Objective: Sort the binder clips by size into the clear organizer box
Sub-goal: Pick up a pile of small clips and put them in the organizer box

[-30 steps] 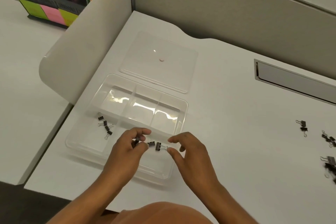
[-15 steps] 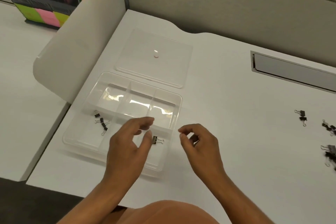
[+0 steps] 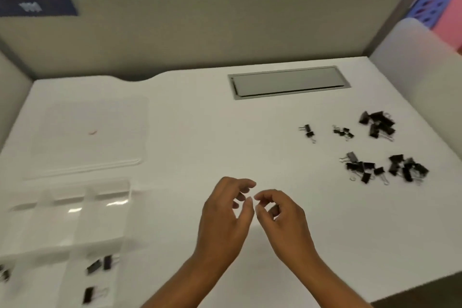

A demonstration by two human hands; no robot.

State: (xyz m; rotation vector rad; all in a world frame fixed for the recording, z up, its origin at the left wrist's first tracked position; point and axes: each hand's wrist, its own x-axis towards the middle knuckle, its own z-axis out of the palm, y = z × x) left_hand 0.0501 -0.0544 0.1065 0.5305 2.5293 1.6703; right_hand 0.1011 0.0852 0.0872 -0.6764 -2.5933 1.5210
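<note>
We see left hand [image 3: 222,217] and right hand [image 3: 283,217] loosely curled, holding nothing, between clear plastic organizer box [image 3: 117,210] left and black binder clips [image 3: 362,167] far right.

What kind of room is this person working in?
Most likely an office cubicle: a white desk enclosed by grey partition panels, with a cable-access hatch set into the desktop and loose binder clips spread on it.
</note>
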